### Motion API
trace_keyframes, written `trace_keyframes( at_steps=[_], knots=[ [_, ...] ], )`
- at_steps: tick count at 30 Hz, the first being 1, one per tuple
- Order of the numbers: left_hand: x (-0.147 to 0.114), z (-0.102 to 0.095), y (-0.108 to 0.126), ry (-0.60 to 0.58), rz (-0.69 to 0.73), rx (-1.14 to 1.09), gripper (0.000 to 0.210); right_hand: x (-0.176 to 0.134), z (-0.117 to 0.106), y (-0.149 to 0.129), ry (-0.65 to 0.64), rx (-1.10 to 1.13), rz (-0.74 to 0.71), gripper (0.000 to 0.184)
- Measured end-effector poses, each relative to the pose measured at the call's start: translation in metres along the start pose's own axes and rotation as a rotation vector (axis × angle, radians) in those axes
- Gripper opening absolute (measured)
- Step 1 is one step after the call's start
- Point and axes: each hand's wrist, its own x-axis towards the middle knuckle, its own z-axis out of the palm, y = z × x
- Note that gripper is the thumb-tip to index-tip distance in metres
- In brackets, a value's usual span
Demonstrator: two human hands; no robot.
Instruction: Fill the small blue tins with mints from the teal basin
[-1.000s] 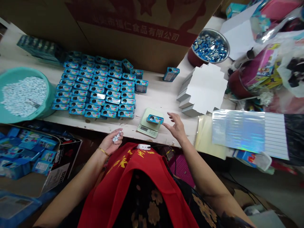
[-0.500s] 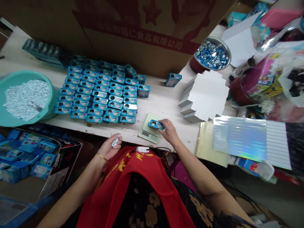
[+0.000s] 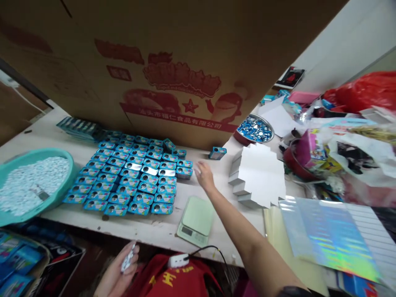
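Observation:
My right hand (image 3: 204, 175) is held over the white table just right of the rows of blue tins, its fingers apart and nothing seen between them. Closest to its fingertips is a blue tin (image 3: 185, 173) at the right edge of the group. At the lower left, my left hand (image 3: 119, 274) is curled around several small white candies (image 3: 128, 259), below the table's front edge. A pale green kitchen scale (image 3: 195, 220) with a bare platform lies near that edge. Many blue tins (image 3: 120, 179) stand packed in rows, dark round openings on top.
A turquoise basin (image 3: 68, 181) of white candies, with a scoop, stands left. A large carton (image 3: 185, 95) blocks the back. Stacked white card (image 3: 260, 173), a metal bowl (image 3: 266, 119) of small blue-and-silver pieces and shiny sheets (image 3: 328, 235) are at right. One tin (image 3: 217, 153) stands apart.
My right hand has moved from the scale to the right end of the tin rows, and the tin has left the scale. My left hand keeps the candies. The view has tilted up.

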Motion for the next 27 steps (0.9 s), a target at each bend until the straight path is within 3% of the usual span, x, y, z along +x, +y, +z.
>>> trace_keyframes(
  at_steps=[2,4,7,9,12,18,23,27],
  knots=[
    [-0.001,-0.006,-0.005,0.065,0.006,-0.01,0.017,0.021,-0.017,0.037,0.1,-0.065,0.075,0.036],
    [-0.003,-0.009,-0.011,0.109,0.018,-0.015,0.018,0.044,-0.031,0.074,0.086,-0.137,0.148,0.045],
    [-0.006,-0.007,-0.022,0.102,0.024,-0.029,0.015,0.067,-0.038,0.11,-0.065,-0.255,0.239,0.048],
    [-0.007,-0.001,-0.028,0.062,0.005,-0.039,0.012,0.065,-0.04,0.115,-0.142,-0.315,0.269,0.04],
    [-0.008,0.011,-0.032,-0.055,-0.043,-0.029,0.009,0.034,-0.057,0.101,-0.186,-0.346,0.261,0.031],
    [-0.006,0.036,-0.032,-0.267,-0.16,0.031,0.009,-0.086,-0.11,0.018,-0.274,-0.188,-0.069,0.038],
    [-0.001,0.044,-0.033,-0.345,-0.212,0.102,0.012,-0.156,-0.099,-0.045,-0.429,-0.095,-0.081,0.039],
    [0.001,0.037,-0.032,-0.343,-0.212,0.106,0.013,-0.174,-0.094,-0.048,-0.424,-0.076,-0.024,0.05]
  ],
)
